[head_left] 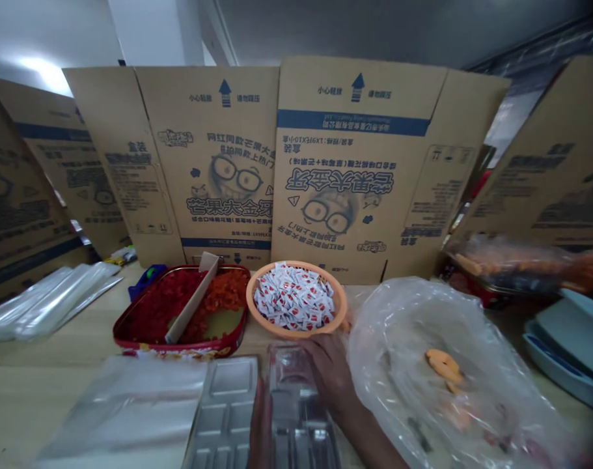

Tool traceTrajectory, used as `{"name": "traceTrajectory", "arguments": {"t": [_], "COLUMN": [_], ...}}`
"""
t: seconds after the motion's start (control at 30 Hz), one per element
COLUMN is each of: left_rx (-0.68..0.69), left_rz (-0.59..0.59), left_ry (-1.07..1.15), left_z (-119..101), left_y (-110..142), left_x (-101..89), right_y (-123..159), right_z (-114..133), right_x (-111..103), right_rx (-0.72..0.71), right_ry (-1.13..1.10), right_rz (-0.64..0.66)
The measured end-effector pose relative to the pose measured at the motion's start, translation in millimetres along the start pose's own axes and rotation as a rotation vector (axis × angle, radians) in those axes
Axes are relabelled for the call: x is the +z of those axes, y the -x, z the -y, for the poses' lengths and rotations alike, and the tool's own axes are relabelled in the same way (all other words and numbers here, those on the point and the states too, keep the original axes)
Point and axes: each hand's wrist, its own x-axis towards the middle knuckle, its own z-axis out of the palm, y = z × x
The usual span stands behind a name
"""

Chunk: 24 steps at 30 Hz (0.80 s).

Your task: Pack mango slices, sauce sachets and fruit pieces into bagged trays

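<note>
I see right hand [331, 378] against right edge of clear plastic blister tray [296, 417], bottom centre; left hand [260, 433] at its left edge. Can't tell if either grips. Tray looks light, stiff, thin-walled, maybe slippery: hold by rim. Orange bowl of sachets [296, 299] just beyond.

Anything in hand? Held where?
A clear plastic tray, apparently held by its two long side edges between the left hand and the right hand; the grip is partly hidden.

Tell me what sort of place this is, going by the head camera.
Probably a small packing workspace for snack goods: printed cardboard cartons stand behind the table, an orange bowl holds white sachets, and clear moulded trays lie in front.
</note>
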Motion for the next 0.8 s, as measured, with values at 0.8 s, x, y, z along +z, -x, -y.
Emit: {"name": "traceTrajectory", "arguments": {"t": [0.8], "left_rx": [-0.582], "left_rz": [-0.127], "left_ry": [0.791], "left_z": [-28.8], "left_y": [-7.4], "left_x": [-29.2], "right_y": [-107.2], "right_z": [-77.8], "right_x": [64.7], "right_rx": [0.656], "right_ry": [-0.062], "right_rz": [0.606]}}
